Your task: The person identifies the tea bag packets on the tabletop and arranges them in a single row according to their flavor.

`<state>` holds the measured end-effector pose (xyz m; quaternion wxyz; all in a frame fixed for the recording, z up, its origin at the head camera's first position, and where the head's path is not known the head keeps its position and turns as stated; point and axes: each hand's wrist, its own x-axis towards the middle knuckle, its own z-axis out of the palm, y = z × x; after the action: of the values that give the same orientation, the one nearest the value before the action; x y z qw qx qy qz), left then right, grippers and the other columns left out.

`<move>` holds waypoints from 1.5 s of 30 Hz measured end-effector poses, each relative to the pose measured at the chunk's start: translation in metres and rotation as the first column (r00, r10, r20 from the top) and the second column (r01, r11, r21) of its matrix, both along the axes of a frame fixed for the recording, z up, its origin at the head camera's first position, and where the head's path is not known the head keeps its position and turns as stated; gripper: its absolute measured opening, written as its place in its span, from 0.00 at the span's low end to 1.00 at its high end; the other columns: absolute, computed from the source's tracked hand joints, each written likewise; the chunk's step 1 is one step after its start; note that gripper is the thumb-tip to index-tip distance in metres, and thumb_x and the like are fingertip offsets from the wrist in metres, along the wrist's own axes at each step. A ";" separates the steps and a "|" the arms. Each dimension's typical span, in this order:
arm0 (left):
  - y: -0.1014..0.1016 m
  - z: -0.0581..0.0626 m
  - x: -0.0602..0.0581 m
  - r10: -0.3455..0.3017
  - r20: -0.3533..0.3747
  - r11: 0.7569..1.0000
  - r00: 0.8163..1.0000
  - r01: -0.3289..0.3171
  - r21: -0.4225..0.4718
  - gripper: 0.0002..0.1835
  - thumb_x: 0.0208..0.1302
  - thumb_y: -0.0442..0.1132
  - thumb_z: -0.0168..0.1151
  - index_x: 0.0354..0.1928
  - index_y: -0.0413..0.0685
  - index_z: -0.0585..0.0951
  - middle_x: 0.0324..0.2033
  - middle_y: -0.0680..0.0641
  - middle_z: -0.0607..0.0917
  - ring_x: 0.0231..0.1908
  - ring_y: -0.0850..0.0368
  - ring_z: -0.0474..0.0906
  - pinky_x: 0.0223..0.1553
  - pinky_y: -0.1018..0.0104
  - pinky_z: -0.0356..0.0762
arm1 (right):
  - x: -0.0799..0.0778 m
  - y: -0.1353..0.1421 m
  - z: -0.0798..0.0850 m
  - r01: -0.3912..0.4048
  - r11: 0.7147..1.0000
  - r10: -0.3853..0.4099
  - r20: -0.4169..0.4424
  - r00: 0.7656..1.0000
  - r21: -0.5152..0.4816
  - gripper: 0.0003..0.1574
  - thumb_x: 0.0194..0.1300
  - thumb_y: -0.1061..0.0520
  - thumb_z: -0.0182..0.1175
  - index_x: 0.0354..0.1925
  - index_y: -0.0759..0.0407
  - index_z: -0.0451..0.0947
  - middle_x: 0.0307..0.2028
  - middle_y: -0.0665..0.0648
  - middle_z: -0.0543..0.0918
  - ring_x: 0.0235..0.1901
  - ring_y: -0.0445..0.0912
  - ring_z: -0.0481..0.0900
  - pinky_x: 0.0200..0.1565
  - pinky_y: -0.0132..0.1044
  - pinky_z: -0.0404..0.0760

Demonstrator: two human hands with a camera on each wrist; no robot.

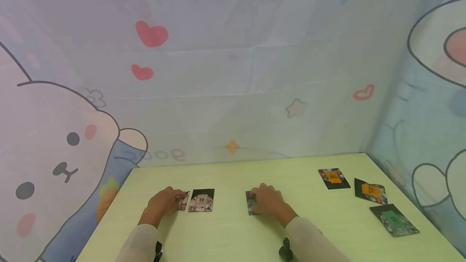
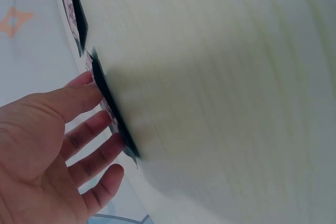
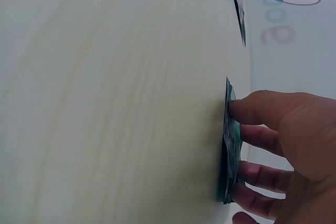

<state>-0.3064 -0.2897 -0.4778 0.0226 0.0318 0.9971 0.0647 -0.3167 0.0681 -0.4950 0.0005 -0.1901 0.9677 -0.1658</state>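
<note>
Along the table lie flat, dark-edged printed packets. My left hand (image 1: 164, 203) touches a pinkish patterned packet (image 1: 185, 200); in the left wrist view its thumb and fingers (image 2: 84, 169) rest against the printed face. Just right of it lies a similar packet (image 1: 201, 200) with a pale label. Nearer the middle, my right hand (image 1: 268, 202) touches a dark, greenish packet (image 1: 250, 203) and covers most of it. The right wrist view shows the thumb and relaxed fingers (image 3: 265, 177) spread against that packet (image 3: 231, 140), with the fingertips partly hidden.
On the right side of the table (image 1: 225, 237) lie two packets with orange labels, one farther back (image 1: 333, 178) and one beside it (image 1: 371, 191). A green-labelled packet (image 1: 395, 220) lies nearer, by the right edge. A printed cloth (image 1: 233, 72) hangs behind.
</note>
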 end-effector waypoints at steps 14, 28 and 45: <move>-0.002 -0.002 0.000 0.010 0.001 1.000 1.000 -0.010 -0.003 0.14 0.69 0.36 0.63 0.52 0.60 0.87 0.44 0.43 0.83 0.44 0.42 0.84 0.45 0.42 0.83 | -0.007 -0.037 -0.008 0.002 1.000 -0.002 0.011 1.000 0.003 0.23 0.54 0.49 0.69 0.50 0.48 0.83 0.38 0.53 0.75 0.36 0.50 0.72 0.38 0.49 0.77; 0.001 0.001 0.003 0.025 0.023 1.000 0.999 -0.025 -0.003 0.15 0.69 0.36 0.63 0.53 0.60 0.87 0.45 0.42 0.83 0.41 0.45 0.83 0.41 0.46 0.83 | -0.007 -0.068 -0.007 0.018 0.999 -0.018 0.002 1.000 -0.028 0.23 0.52 0.52 0.69 0.50 0.49 0.85 0.36 0.52 0.75 0.36 0.49 0.71 0.38 0.49 0.74; 0.002 0.005 0.002 0.018 0.034 1.000 0.999 -0.018 0.016 0.16 0.68 0.35 0.63 0.54 0.60 0.87 0.47 0.42 0.83 0.42 0.44 0.83 0.40 0.47 0.83 | -0.010 -0.096 -0.006 0.053 0.998 -0.053 0.013 0.999 -0.032 0.24 0.55 0.51 0.69 0.52 0.48 0.85 0.36 0.51 0.74 0.37 0.48 0.69 0.39 0.47 0.72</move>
<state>-0.3045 -0.2874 -0.4726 0.0386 0.0219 0.9963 0.0737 -0.3265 -0.0275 -0.5012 -0.0012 -0.1635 0.9696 -0.1823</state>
